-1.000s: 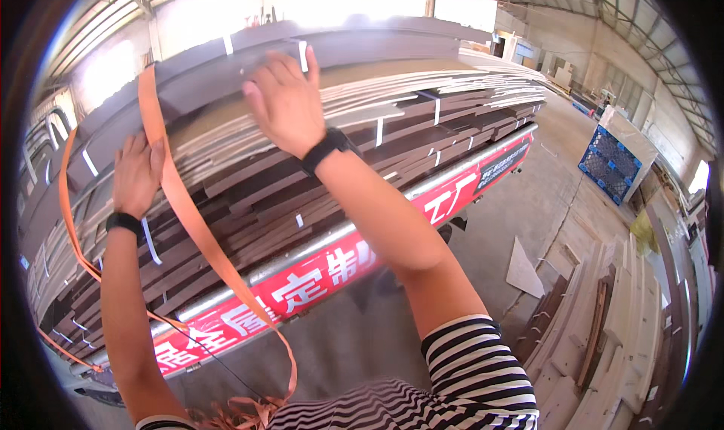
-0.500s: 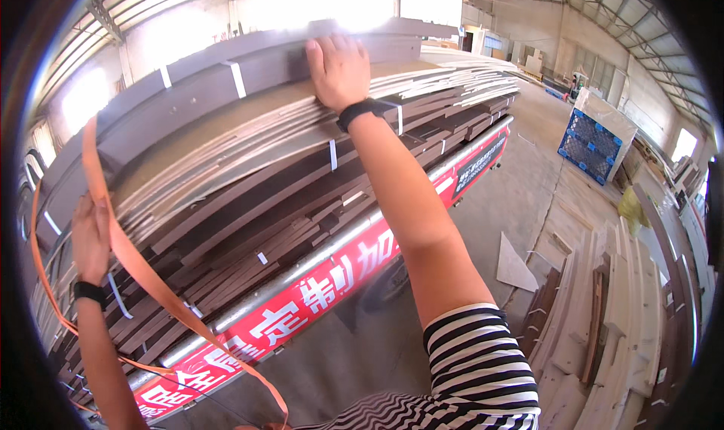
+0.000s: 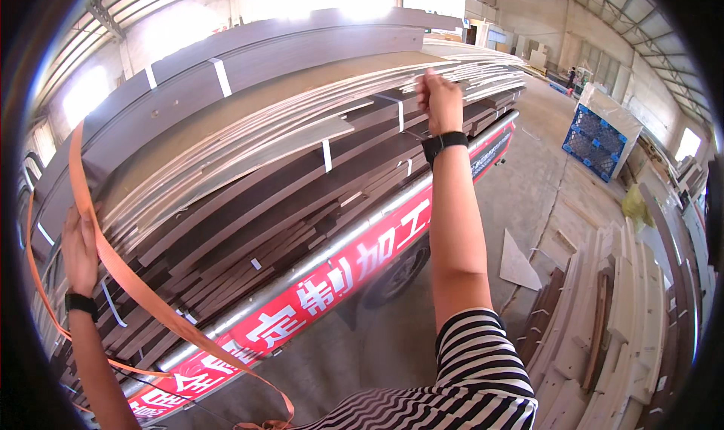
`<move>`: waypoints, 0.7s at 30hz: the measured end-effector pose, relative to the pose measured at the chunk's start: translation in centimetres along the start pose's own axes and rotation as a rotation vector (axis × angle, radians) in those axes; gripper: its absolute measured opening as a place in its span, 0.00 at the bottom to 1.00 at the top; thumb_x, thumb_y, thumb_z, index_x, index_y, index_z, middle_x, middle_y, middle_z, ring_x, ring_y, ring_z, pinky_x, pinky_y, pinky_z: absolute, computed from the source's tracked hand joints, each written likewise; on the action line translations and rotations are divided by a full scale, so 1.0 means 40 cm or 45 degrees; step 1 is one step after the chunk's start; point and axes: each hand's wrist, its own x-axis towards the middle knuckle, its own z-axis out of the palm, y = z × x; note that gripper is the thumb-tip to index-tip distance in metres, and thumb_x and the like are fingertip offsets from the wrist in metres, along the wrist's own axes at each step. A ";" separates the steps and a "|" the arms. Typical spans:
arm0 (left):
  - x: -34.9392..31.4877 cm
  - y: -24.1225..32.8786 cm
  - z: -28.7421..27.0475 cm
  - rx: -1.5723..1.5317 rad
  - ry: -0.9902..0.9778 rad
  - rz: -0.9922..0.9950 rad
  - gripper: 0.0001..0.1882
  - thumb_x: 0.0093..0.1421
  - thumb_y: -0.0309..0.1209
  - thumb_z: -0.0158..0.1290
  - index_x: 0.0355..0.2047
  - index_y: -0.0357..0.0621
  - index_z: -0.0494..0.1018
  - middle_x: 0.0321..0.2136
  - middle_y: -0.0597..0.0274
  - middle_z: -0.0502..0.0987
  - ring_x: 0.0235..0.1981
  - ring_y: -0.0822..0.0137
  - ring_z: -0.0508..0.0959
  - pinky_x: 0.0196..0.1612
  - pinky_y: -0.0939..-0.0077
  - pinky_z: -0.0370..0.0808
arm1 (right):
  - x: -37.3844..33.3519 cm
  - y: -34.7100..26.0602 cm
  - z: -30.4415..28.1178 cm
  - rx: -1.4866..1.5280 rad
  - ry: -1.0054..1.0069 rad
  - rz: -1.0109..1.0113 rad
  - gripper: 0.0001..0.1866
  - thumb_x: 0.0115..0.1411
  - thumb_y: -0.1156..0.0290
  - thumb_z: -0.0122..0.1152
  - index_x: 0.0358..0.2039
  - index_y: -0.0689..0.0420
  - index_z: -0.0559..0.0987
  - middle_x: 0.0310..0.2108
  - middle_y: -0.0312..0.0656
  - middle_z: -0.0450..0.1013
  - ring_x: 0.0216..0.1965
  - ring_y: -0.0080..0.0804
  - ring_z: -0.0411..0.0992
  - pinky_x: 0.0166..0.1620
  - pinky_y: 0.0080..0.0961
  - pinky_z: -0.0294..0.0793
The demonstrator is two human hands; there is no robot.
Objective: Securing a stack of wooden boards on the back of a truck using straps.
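Note:
A long stack of boards lies on a truck bed with a red side panel point(image 3: 332, 287). Thin pale boards point(image 3: 249, 139) lie in the middle of the load, with dark brown boards point(image 3: 264, 196) below them and long grey-brown boards point(image 3: 286, 41) on top. My left hand point(image 3: 80, 250) rests open against the load's near left end, fingers stretched, beside an orange strap point(image 3: 124, 271). My right hand point(image 3: 443, 105) is raised in front of the thin boards' right end. Its fingers are curled closed, and I see nothing in them; whether it touches the boards is unclear.
White bands hold the board bundles. A wheel point(image 3: 396, 275) shows under the truck. Right of it are a triangular pale offcut point(image 3: 519, 262) on the floor, long piled boards point(image 3: 596, 317) and a blue pallet point(image 3: 595, 143) leaning upright. The strap's loose end hangs by my body.
My right hand has left the top grey-brown boards and moved right and down, its fingers curling. My left hand has shifted slightly down and stays by the strap.

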 end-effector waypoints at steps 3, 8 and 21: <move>0.006 -0.001 0.009 -0.084 -0.117 -0.083 0.27 0.68 0.42 0.28 0.43 0.32 0.72 0.41 0.44 0.68 0.46 0.48 0.68 0.51 0.62 0.62 | -0.028 -0.006 0.004 0.354 -0.240 0.159 0.11 0.64 0.68 0.51 0.38 0.63 0.75 0.31 0.42 0.76 0.30 0.25 0.75 0.28 0.14 0.74; 0.006 -0.024 0.024 -0.023 -0.011 -0.003 0.28 0.67 0.43 0.28 0.42 0.32 0.73 0.44 0.44 0.69 0.46 0.47 0.68 0.52 0.61 0.62 | -0.017 -0.011 0.031 0.447 -0.297 0.194 0.09 0.60 0.75 0.54 0.38 0.68 0.73 0.32 0.47 0.74 0.34 0.31 0.75 0.37 0.19 0.77; 0.001 -0.019 0.016 -0.083 0.050 0.040 0.25 0.67 0.40 0.30 0.38 0.31 0.71 0.36 0.40 0.72 0.40 0.43 0.71 0.45 0.58 0.65 | -0.017 -0.011 0.071 0.608 -0.165 0.330 0.07 0.56 0.83 0.53 0.36 0.71 0.71 0.34 0.49 0.72 0.34 0.38 0.76 0.32 0.19 0.80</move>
